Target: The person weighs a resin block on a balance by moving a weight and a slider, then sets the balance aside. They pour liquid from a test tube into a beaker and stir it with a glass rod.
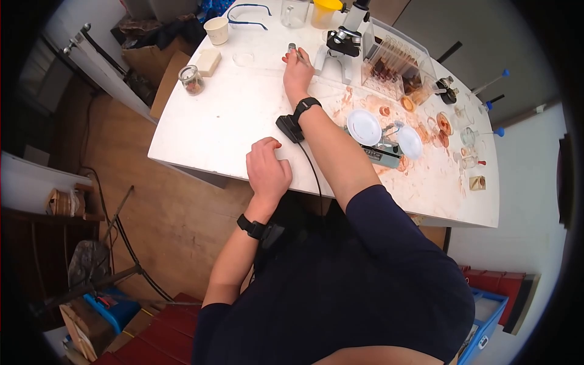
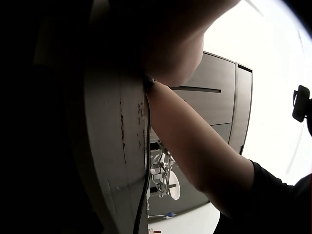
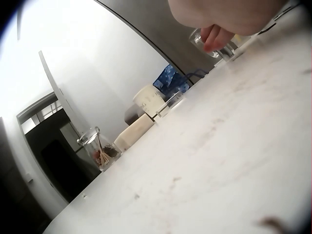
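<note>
My right hand (image 1: 298, 76) reaches over the white table, just left of the microscope (image 1: 344, 44). Its curled fingers pinch a slim metal piece whose kind I cannot tell. A small grey metal cylinder (image 1: 292, 47) stands right at the fingertips; the right wrist view also has this shiny cylinder (image 3: 227, 52) below the fingers (image 3: 212, 39). Near the front table edge, my left hand (image 1: 267, 167) rests with fingers loosely bent and holds nothing. In the left wrist view, it shows only as a dark, close shape.
Right of my right forearm stands a balance with white pans (image 1: 364, 127). Behind it are a test tube rack (image 1: 392, 64) and reddish stains. To the left are a glass jar (image 1: 191, 79), a pale block (image 1: 208, 62), a paper cup (image 1: 216, 30) and safety glasses (image 1: 248, 6). A black cabled device (image 1: 289, 128) sits under my right wrist.
</note>
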A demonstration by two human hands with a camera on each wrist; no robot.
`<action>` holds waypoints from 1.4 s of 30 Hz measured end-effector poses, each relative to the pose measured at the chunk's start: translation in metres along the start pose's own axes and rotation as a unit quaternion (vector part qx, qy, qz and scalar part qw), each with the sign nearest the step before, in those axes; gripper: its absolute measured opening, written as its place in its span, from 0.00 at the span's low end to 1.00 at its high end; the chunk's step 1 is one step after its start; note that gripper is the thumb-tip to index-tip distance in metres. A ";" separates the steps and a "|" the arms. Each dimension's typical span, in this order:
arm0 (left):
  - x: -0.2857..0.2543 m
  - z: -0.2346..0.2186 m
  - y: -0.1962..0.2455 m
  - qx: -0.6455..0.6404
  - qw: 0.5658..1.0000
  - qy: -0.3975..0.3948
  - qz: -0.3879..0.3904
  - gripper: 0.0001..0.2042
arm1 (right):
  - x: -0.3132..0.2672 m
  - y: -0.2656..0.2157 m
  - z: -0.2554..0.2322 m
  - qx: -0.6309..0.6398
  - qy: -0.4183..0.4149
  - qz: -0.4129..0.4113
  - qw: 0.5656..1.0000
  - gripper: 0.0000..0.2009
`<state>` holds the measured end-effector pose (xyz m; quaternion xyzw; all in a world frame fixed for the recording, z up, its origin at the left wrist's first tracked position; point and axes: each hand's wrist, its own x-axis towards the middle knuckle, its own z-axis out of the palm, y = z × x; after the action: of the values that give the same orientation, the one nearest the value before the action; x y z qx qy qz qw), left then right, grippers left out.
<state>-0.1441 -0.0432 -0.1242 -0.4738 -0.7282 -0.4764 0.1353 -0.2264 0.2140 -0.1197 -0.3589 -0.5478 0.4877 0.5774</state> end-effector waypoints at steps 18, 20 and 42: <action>-0.005 0.003 -0.004 -0.021 0.998 0.055 0.019 0.18 | -0.055 -0.032 -0.001 0.008 -0.190 0.114 0.975 0.19; -0.005 0.003 -0.005 -0.020 0.998 0.057 0.019 0.18 | -0.053 -0.028 0.008 -0.013 -0.207 0.103 0.973 0.19; -0.002 0.000 -0.001 0.005 1.000 0.019 0.002 0.12 | 0.012 -0.036 0.047 -0.244 -0.397 -0.018 0.885 0.20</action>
<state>-0.1439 -0.0448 -0.1259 -0.4650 -0.7269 -0.4818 0.1522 -0.2676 0.2099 -0.0750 -0.2544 -0.8392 0.4299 0.2148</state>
